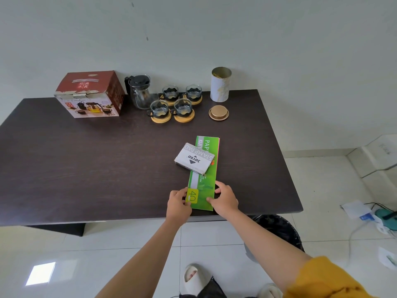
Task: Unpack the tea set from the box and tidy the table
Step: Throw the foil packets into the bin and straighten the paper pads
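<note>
Tea set box (90,94) sits far-left, well apart from both hands' fingers (211,200) pinching the green booklet (204,175).

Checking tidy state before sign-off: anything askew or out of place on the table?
Yes. The stamp pad box lies crooked across the green receipt book, which both hands grip at its near end. The white canister stands open, its gold lid on the table beside it. Nothing looks spilled.

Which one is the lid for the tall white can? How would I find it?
Look at the far right of the dark table, where the tall white can stands open. Just in front of it lies the lid, alone: a small round gold cap, unlike the wooden coasters bearing glass cups.
</note>
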`<state>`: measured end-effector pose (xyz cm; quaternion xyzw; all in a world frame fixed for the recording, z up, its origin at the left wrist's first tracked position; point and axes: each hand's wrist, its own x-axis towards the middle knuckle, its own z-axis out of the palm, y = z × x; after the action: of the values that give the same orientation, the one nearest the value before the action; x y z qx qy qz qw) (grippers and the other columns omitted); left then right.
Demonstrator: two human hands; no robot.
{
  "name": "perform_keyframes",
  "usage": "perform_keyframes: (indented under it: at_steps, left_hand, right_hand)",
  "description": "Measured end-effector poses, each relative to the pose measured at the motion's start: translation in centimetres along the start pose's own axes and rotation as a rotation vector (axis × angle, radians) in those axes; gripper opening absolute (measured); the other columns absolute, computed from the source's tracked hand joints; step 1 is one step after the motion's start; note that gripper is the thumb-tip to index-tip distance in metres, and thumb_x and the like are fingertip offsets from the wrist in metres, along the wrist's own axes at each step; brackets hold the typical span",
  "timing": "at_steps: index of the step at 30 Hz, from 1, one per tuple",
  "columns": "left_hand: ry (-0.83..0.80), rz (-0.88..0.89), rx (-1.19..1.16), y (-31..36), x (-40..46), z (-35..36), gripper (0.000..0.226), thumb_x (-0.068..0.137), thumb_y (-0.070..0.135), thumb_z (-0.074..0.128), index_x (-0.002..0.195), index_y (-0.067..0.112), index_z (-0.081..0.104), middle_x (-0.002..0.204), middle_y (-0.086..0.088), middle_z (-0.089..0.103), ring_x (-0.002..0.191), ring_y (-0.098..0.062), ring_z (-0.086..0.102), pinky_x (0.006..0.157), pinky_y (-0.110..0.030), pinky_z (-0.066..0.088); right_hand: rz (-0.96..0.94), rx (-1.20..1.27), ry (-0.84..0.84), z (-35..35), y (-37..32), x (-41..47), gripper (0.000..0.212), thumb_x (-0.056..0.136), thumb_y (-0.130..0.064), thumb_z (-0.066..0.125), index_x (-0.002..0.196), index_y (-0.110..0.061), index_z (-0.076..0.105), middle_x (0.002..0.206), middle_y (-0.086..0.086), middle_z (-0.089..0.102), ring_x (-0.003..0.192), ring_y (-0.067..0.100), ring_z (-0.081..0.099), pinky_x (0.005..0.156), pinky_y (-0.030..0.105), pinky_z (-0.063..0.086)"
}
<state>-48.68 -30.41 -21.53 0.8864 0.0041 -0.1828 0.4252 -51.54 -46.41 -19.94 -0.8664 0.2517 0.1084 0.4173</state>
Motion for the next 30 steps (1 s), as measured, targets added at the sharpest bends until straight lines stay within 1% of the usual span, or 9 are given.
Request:
perform_keyframes:
  at_steps: [4, 9, 12, 15, 18, 22, 25, 27, 30]
  left_hand:
    - [0.01, -0.013, 0.018, 0.0, 0.2, 0.1, 0.054, 0.086, -0.005, 0.05, 0.133, 0.021, 0.05, 0.112, 0.001, 0.04, 0.093, -0.014, 0.052, 0.086, -0.025, 0.046]
    - [0.009, -0.023, 0.019, 0.1, 0.2, 0.1, 0.052, 0.086, -0.005, 0.051, 0.133, 0.02, 0.05, 0.112, 0.001, 0.04, 0.093, -0.016, 0.054, 0.092, -0.032, 0.049]
    - [0.005, -0.02, 0.013, 0.1, 0.2, 0.0, 0.053, 0.086, -0.005, 0.051, 0.133, 0.019, 0.05, 0.112, 0.001, 0.04, 0.095, -0.016, 0.053, 0.092, -0.031, 0.049]
    - [-0.004, -0.013, 0.012, 0.2, 0.1, -0.1, 0.052, 0.087, -0.005, 0.05, 0.133, 0.019, 0.05, 0.112, 0.001, 0.039, 0.095, -0.016, 0.052, 0.091, -0.029, 0.047]
    - [-0.014, -0.016, 0.01, 0.3, 0.0, -0.2, 0.052, 0.087, -0.006, 0.05, 0.132, 0.019, 0.05, 0.111, 0.001, 0.039, 0.094, -0.016, 0.051, 0.087, -0.026, 0.046]
    - [-0.025, -0.022, 0.01, 0.3, 0.0, -0.3, 0.053, 0.086, -0.006, 0.049, 0.132, 0.021, 0.05, 0.115, -0.001, 0.041, 0.094, -0.015, 0.052, 0.088, -0.029, 0.048]
    - [-0.04, -0.03, 0.008, 0.3, 0.0, -0.5, 0.052, 0.086, -0.006, 0.049, 0.132, 0.019, 0.05, 0.112, 0.001, 0.04, 0.091, -0.015, 0.052, 0.088, -0.03, 0.049]
    - [-0.061, -0.037, 0.004, 0.4, 0.1, -0.7, 0.05, 0.086, -0.002, 0.052, 0.132, 0.018, 0.05, 0.112, 0.001, 0.041, 0.087, -0.013, 0.053, 0.083, -0.028, 0.049]
    - [-0.038, -0.044, 0.003, 0.8, 0.9, -1.5, 0.046, 0.086, 0.01, 0.06, 0.13, 0.014, 0.051, 0.108, -0.001, 0.051, 0.088, -0.012, 0.054, 0.077, -0.023, 0.042]
  right_hand:
    - [0.011, -0.013, 0.016, 0.1, -0.2, -0.2, 0.061, 0.084, -0.028, 0.071, 0.138, -0.031, 0.044, 0.114, -0.004, 0.051, 0.109, 0.017, 0.054, 0.097, 0.04, 0.036]
    - [0.008, -0.022, 0.027, 0.2, -0.1, -0.2, 0.061, 0.083, -0.029, 0.071, 0.138, -0.03, 0.044, 0.116, -0.004, 0.053, 0.11, 0.017, 0.054, 0.096, 0.04, 0.036]
    - [0.006, -0.033, 0.04, 0.4, 0.0, -0.3, 0.06, 0.083, -0.03, 0.072, 0.137, -0.03, 0.045, 0.113, -0.005, 0.053, 0.109, 0.018, 0.054, 0.095, 0.039, 0.038]
    - [0.003, -0.026, 0.054, 0.6, 0.2, -0.2, 0.057, 0.082, -0.029, 0.072, 0.134, -0.029, 0.048, 0.105, -0.008, 0.049, 0.107, 0.017, 0.054, 0.094, 0.038, 0.039]
    - [0.009, -0.018, 0.062, 0.7, 0.3, -0.2, 0.054, 0.082, -0.028, 0.073, 0.13, -0.03, 0.051, 0.102, -0.01, 0.047, 0.103, 0.017, 0.054, 0.092, 0.037, 0.038]
    - [0.021, -0.012, 0.07, 1.0, 0.3, -0.3, 0.054, 0.081, -0.03, 0.073, 0.13, -0.031, 0.051, 0.102, -0.011, 0.047, 0.102, 0.016, 0.055, 0.093, 0.037, 0.039]
    - [0.022, -0.012, 0.069, 1.0, 0.4, -0.3, 0.054, 0.081, -0.03, 0.073, 0.13, -0.03, 0.051, 0.102, -0.011, 0.047, 0.103, 0.017, 0.056, 0.094, 0.037, 0.038]
    - [0.036, 0.002, 0.06, 0.8, 0.3, -0.2, 0.055, 0.08, -0.03, 0.074, 0.13, -0.028, 0.05, 0.104, -0.01, 0.047, 0.103, 0.017, 0.056, 0.095, 0.038, 0.037]
    - [0.073, 0.123, 0.101, 0.6, -0.4, 0.2, 0.062, 0.079, -0.031, 0.075, 0.133, -0.022, 0.047, 0.108, -0.006, 0.045, 0.095, 0.017, 0.057, 0.099, 0.043, 0.041]
